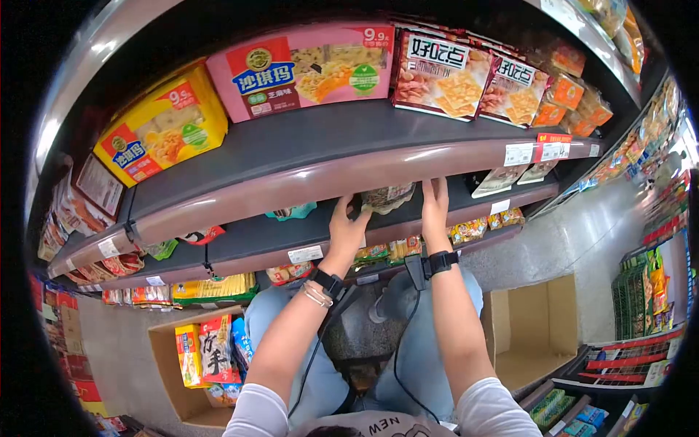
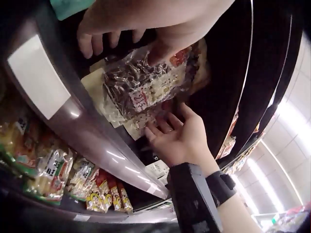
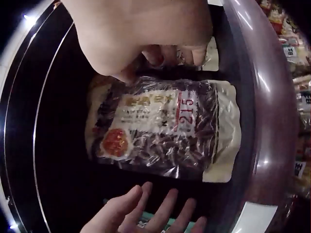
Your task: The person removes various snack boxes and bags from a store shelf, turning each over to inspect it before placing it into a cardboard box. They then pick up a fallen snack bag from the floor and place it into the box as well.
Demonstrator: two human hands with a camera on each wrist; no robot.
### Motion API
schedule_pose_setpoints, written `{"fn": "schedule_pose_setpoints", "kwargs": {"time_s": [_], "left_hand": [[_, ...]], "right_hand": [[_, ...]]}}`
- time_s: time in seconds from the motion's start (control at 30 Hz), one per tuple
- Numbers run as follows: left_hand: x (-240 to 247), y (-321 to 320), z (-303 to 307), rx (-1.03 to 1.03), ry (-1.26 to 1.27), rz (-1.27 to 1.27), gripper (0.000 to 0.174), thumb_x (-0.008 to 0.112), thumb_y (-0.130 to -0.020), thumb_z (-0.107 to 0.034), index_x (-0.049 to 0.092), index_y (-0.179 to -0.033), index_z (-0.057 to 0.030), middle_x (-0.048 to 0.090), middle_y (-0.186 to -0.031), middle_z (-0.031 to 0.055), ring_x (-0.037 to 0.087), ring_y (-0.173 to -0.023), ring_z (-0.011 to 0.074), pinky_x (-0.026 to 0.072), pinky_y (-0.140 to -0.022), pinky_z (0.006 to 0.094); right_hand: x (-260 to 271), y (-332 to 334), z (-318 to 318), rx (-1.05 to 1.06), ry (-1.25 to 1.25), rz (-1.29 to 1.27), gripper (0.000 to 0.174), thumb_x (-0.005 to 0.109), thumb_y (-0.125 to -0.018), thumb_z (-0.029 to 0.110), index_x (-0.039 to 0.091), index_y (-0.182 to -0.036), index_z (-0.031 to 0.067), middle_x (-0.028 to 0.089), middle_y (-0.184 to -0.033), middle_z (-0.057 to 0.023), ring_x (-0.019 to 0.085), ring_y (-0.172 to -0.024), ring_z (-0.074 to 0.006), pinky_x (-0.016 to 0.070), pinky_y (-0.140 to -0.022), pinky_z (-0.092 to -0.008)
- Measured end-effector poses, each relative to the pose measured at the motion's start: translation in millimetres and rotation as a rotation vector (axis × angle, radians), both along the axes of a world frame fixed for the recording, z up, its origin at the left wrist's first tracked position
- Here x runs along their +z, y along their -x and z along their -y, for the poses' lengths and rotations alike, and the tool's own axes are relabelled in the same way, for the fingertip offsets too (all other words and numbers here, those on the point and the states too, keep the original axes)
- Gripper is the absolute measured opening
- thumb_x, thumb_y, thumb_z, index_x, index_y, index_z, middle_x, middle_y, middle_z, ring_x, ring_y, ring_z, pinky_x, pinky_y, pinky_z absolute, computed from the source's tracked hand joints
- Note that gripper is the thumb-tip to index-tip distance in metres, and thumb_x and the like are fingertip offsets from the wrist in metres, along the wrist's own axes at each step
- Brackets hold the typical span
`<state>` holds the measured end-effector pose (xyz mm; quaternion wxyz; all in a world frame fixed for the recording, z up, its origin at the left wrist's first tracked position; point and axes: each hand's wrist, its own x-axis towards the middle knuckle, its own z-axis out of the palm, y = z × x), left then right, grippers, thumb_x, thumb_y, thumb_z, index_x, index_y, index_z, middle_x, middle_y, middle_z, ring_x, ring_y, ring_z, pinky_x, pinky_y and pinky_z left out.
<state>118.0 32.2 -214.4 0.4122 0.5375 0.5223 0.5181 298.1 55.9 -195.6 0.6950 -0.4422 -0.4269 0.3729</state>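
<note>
A clear bag of sunflower seeds with cream ends and a white label marked 215 lies on the lower shelf between my hands. My left hand is at its left side; in the right wrist view the fingers of that left hand are spread apart from the bag. At the opposite side is my right hand, its fingers loosely bent. In the left wrist view the fingertips of the right hand are right at the edge of the bag. Another pack shows partly behind my right hand.
The upper shelf edge overhangs the hands. On that shelf stand a pink box, a yellow box and cracker packs. Cardboard boxes stand on both sides of my legs: one holds packets, the other is at right.
</note>
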Motion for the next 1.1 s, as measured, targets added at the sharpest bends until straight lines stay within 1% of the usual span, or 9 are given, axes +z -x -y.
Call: {"fn": "schedule_pose_setpoints", "kwargs": {"time_s": [0.03,0.13,0.17,0.27,0.37,0.63,0.8,1.0,1.1], "left_hand": [[-7,-4,-10,0.06,-0.059,-0.028,0.046,0.065,-0.083,-0.02,0.051,-0.125,-0.0047,0.056,-0.122,0.018,0.053,-0.115,0.0305,0.0445,-0.09,0.0388],[-14,-7,-24,0.052,0.027,-0.012,0.034,0.063,-0.086,-0.015,0.057,-0.116,-0.001,0.061,-0.111,0.0127,0.055,-0.106,0.022,0.0409,-0.092,0.0328],[-16,-9,-26,0.058,-0.044,0.006,0.028,0.062,-0.088,-0.016,0.059,-0.108,0.0027,0.064,-0.101,0.0112,0.059,-0.096,0.0184,0.0432,-0.087,0.031],[-32,-14,-32,0.066,-0.013,0.071,0.026,0.061,-0.089,-0.016,0.06,-0.105,0.0042,0.065,-0.098,0.0102,0.059,-0.09,0.0148,0.0452,-0.082,0.0287],[-30,-17,-32,0.168,-0.068,0.038,0.023,0.063,-0.087,-0.016,0.062,-0.099,0.0025,0.068,-0.091,0.0128,0.067,-0.083,0.0202,0.0505,-0.074,0.0302],[5,0,-3,0.171,-0.101,0.05,0.021,0.061,-0.088,-0.013,0.061,-0.103,0.0023,0.067,-0.091,0.0102,0.063,-0.086,0.0176,0.0484,-0.077,0.029],[26,20,22,0.137,-0.122,0.033,0.02,0.061,-0.088,-0.012,0.061,-0.102,0.0026,0.066,-0.092,0.0087,0.06,-0.084,0.014,0.0474,-0.077,0.0273],[20,36,66,-0.002,0.052,0.259,0.017,0.06,-0.089,-0.012,0.059,-0.103,-0.0024,0.061,-0.088,0.0009,0.052,-0.075,0.0064,0.0441,-0.071,0.0224],[8,44,86,-0.031,0.144,0.429,0.011,0.057,-0.092,-0.013,0.055,-0.1,-0.0048,0.055,-0.091,-0.002,0.048,-0.084,0.006,0.0384,-0.078,0.0206]], "right_hand": [[-8,-3,-12,-0.001,-0.032,0.001,0.042,0.052,-0.094,0.018,0.042,-0.129,-0.0027,0.049,-0.127,-0.0142,0.046,-0.116,-0.0205,0.0318,-0.1,-0.0317],[-18,-9,-27,-0.008,0.028,0.061,0.038,0.057,-0.091,0.015,0.046,-0.123,-0.0024,0.053,-0.121,-0.0132,0.048,-0.113,-0.0196,0.0336,-0.098,-0.0317],[-21,-10,-29,0.028,0.03,0.106,0.037,0.06,-0.089,0.014,0.048,-0.12,-0.0022,0.054,-0.119,-0.0127,0.049,-0.111,-0.0194,0.0347,-0.097,-0.0316],[-25,-15,-28,0.085,0.029,0.19,0.035,0.068,-0.082,0.009,0.052,-0.112,-0.0014,0.058,-0.112,-0.0112,0.052,-0.106,-0.0187,0.0379,-0.093,-0.0314],[-27,-20,-27,0.056,0.001,0.187,0.037,0.073,-0.076,0.007,0.054,-0.107,-0.0005,0.058,-0.108,-0.0098,0.054,-0.101,-0.0181,0.0406,-0.089,-0.0317],[-10,-14,-6,0.158,-0.007,0.08,0.039,0.076,-0.074,0.007,0.057,-0.108,0.0003,0.052,-0.107,-0.0053,0.055,-0.094,-0.0129,0.0449,-0.082,-0.0273],[2,3,22,0.167,0.11,0.018,0.045,0.075,-0.077,0.009,0.055,-0.115,-0.0031,0.056,-0.101,-0.0036,0.054,-0.088,-0.0096,0.0449,-0.078,-0.0228],[9,21,58,0.248,0.193,-0.141,0.044,0.069,-0.084,0.012,0.051,-0.12,-0.0046,0.06,-0.104,-0.0051,0.056,-0.088,-0.0092,0.0445,-0.078,-0.0212],[18,25,82,0.339,0.303,-0.152,0.043,0.065,-0.087,0.015,0.05,-0.123,-0.0019,0.06,-0.107,-0.0055,0.057,-0.091,-0.01,0.0448,-0.079,-0.0223]]}}
